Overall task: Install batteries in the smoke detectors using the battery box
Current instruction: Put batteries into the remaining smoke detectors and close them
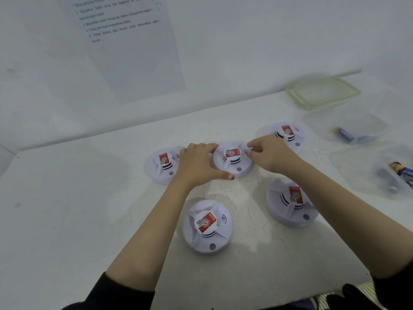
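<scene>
At the middle of the white desk point(67, 220), the left hand point(197, 163) and right hand point(269, 154) close their fingers around the rim of the center smoke detector point(232, 159); four others surround it, and the clear battery box point(348, 128) sits far right.

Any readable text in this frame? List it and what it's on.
Paper sheet on the wall: numbered printed lines, too blurred to quote.
Red stickers on the five smoke detectors, e.g.: a round logo and code square, no legible words.
Batteries: print unreadable.
</scene>
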